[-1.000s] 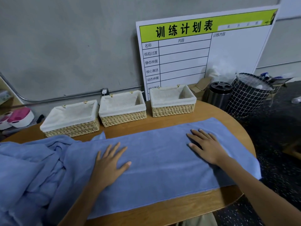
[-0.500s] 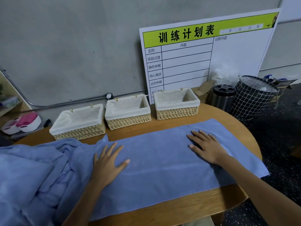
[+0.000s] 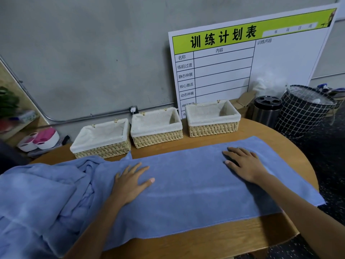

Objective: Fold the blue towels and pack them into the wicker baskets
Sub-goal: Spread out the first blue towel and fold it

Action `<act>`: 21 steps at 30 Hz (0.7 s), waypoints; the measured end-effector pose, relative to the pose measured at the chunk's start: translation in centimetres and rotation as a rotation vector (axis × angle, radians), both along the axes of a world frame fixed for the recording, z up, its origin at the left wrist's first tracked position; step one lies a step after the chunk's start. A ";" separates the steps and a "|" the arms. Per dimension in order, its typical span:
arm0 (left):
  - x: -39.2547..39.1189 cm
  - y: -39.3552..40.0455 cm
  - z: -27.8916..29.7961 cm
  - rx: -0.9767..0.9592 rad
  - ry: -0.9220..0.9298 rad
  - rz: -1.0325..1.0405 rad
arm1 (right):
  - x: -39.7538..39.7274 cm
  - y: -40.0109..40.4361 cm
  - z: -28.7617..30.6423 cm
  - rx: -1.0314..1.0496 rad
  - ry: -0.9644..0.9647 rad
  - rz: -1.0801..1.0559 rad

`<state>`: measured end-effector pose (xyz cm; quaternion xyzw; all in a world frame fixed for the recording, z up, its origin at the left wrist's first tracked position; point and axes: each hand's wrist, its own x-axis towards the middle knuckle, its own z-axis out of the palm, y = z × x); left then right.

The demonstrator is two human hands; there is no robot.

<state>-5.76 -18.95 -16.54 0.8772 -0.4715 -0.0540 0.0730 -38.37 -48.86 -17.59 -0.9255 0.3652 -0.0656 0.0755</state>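
A long blue towel (image 3: pixel 188 191) lies flat across the wooden table (image 3: pixel 233 238), its right end hanging a little over the edge. My left hand (image 3: pixel 130 182) rests flat on its left part, fingers straight and spread. My right hand (image 3: pixel 244 163) lies flat on its right part. A heap of crumpled blue towels (image 3: pixel 37 199) covers the table's left side. Three wicker baskets with white liners stand in a row at the back: left basket (image 3: pixel 101 140), middle basket (image 3: pixel 156 128), right basket (image 3: pixel 212 118). I see nothing inside any of them.
A large white and green chart board (image 3: pixel 252 58) leans on the wall behind the right basket. A steel bin (image 3: pixel 267 111) and a black grid hamper (image 3: pixel 304 111) stand on the floor to the right. Pink and white tubs (image 3: pixel 41 139) sit at the left.
Both hands have stayed flat on the towel in about the same spots. The camera has tilted down and shifted, so the baskets and board appear lower in view.
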 end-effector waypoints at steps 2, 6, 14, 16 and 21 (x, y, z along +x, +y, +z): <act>2.1 -0.3 0.2 -0.217 -0.067 -0.001 | 0.8 -0.7 0.6 -0.043 -0.113 -0.022; 7.4 -0.4 0.6 -0.166 -0.227 0.108 | 3.9 -3.0 1.3 -0.093 -0.206 -0.020; 9.6 0.0 0.1 -0.276 -0.268 0.085 | 6.1 -5.3 -1.2 -0.117 -0.246 0.039; 9.3 0.2 0.0 -0.351 -0.247 0.089 | 6.0 -5.4 -1.2 -0.121 -0.266 0.071; 9.5 0.7 0.3 -0.510 -0.205 0.084 | 5.5 -4.9 -0.3 -0.062 -0.333 0.099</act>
